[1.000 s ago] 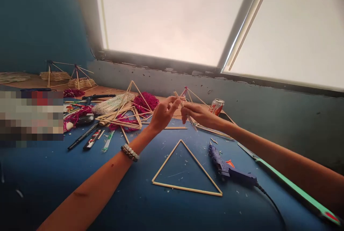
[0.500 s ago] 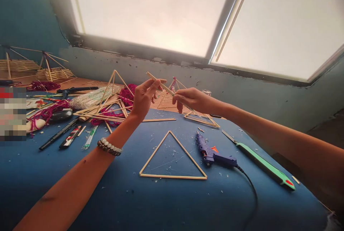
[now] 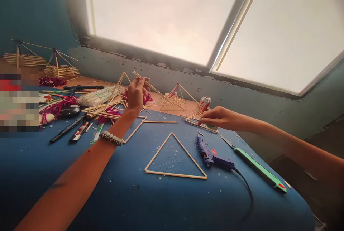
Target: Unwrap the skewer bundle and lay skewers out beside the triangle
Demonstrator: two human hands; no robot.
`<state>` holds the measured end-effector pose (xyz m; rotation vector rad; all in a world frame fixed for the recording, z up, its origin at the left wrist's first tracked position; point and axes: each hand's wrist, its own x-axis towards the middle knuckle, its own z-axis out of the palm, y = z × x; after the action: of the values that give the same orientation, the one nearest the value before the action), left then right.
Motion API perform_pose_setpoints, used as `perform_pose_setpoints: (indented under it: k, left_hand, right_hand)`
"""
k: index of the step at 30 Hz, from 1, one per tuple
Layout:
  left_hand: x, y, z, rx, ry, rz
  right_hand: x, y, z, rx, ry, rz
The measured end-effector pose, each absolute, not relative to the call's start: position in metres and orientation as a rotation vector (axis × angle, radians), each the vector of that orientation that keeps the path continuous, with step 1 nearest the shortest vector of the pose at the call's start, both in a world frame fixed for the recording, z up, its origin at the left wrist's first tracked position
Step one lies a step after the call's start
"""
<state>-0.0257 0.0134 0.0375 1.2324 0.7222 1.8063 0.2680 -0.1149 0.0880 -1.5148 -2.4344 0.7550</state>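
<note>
My left hand [image 3: 137, 93], raised over the table, is closed around thin wooden chopsticks [image 3: 157, 90] that slant down to the right. On its wrist is a beaded bracelet. Low over the table's far right side, my right hand [image 3: 221, 116] has its fingers closed, with a crumpled clear and green plastic wrapper [image 3: 213, 128] showing beneath it. A flat stick frame [image 3: 205, 128] lies just under that hand, partly covered. Nearer me, a triangle of joined sticks [image 3: 176, 175] lies flat on the blue tabletop [image 3: 129, 198].
A blue glue gun [image 3: 205, 152] and a green-handled knife [image 3: 258, 166] with bare blade lie to the right. Behind are a can [image 3: 204, 104] and a stick pyramid [image 3: 173, 104]. Sticks, magenta yarn [image 3: 63, 104], a marker [image 3: 67, 129] and a packet [image 3: 99, 99] crowd the left.
My right hand has moved right and down, away from the chopsticks, with the wrapper. My left hand still holds the chopsticks, now seen farther left. The view has shifted slightly.
</note>
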Motion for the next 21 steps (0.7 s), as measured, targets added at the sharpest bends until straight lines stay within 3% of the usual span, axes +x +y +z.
perform_pose_setpoints:
  k: [4, 8, 12, 17, 21]
  left_hand:
    - [-0.018, 0.006, 0.036, 1.362, 0.733, 1.742]
    - [-0.017, 0.004, 0.038, 1.419, 0.746, 1.692]
    - [-0.014, 0.002, 0.038, 1.453, 0.741, 1.661]
    - [-0.013, 0.000, 0.037, 1.471, 0.722, 1.652]
    - [-0.012, 0.000, 0.036, 1.488, 0.695, 1.636]
  right_hand:
    - [0.291, -0.136, 0.094, -1.896, -2.558, 0.800]
    - [0.336, -0.151, 0.094, -2.346, -2.352, 0.206]
    - [0.343, -0.166, 0.075, -2.343, -2.189, -0.139]
    - [0.309, -0.202, 0.027, -2.112, -2.401, 0.305]
    - [0.304, -0.222, 0.005, -2.130, -2.333, 0.290]
